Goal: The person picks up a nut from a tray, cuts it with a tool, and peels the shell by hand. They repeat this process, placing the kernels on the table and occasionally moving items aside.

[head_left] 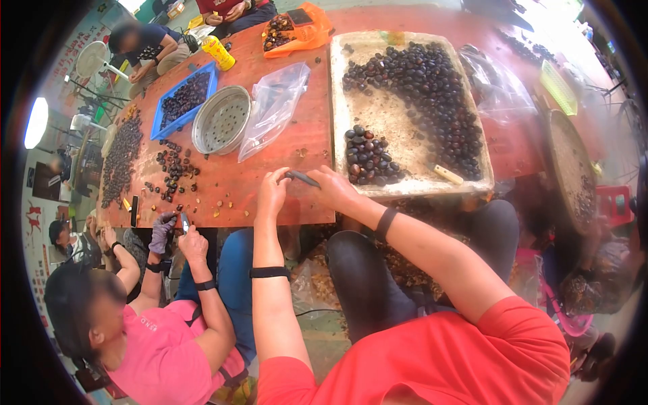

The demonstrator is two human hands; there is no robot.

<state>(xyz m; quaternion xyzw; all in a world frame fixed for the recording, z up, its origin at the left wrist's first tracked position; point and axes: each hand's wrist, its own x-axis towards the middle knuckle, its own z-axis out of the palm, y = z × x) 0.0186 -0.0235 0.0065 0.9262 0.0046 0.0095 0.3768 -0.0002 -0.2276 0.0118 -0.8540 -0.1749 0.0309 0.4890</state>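
My right hand (332, 187) is closed around a slim dark grey tool (302, 178), which looks like a knife handle; its blade cannot be made out. At the tool's other end is my left hand (271, 192), fingers pinched together, and whatever lies in them is hidden. Both hands are above the red table's front edge. Just right of them stands a shallow whitish tray (398, 115) with dark round nuts or fruits (435, 88) in it. A smaller heap (369, 156) fills its near left corner. A pale-handled knife (445, 174) lies near its front rim.
A perforated metal bowl (221, 120), a clear plastic bag (275, 108) and a blue basket (186, 101) of dark pieces stand on the red table (270, 158). On my left, a person in pink has a gloved hand (162, 233) and a small knife (185, 223).
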